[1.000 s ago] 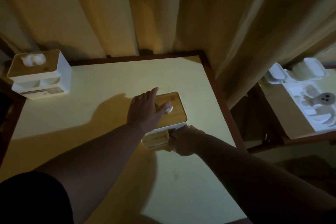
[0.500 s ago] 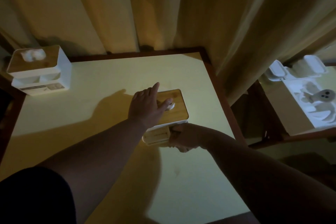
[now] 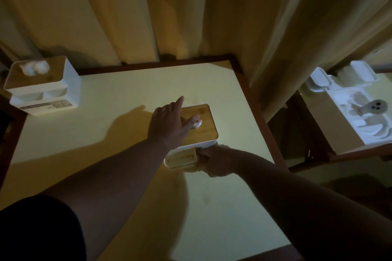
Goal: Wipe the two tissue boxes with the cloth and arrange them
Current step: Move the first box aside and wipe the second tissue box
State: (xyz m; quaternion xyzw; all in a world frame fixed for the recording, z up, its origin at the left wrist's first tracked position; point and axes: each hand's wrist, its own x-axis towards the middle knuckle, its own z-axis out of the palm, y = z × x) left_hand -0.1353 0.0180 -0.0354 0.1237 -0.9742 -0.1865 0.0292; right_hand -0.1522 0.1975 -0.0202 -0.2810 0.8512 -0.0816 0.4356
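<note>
A white tissue box with a wooden lid (image 3: pixel 206 127) stands right of the middle of the pale table (image 3: pixel 137 87). My left hand (image 3: pixel 169 125) rests flat on its lid with the fingers straight, beside the tissue poking out. My right hand (image 3: pixel 216 160) is curled against the box's front face, next to its wooden front compartment, and grips a pale cloth (image 3: pixel 191 169) of which only a small edge shows. The second tissue box (image 3: pixel 45 87), white with a wooden lid and a tissue tuft, stands at the table's far left corner.
Yellow curtains (image 3: pixel 191 17) hang right behind the table's dark wooden rim. To the right, across a gap, a second table (image 3: pixel 339 133) carries a white tray (image 3: pixel 358 118) and small white containers. Deep shadow covers the near left of the table.
My right hand has slid a little to the left along the front of the near box. My left hand stays on the lid, and the far box has not moved.
</note>
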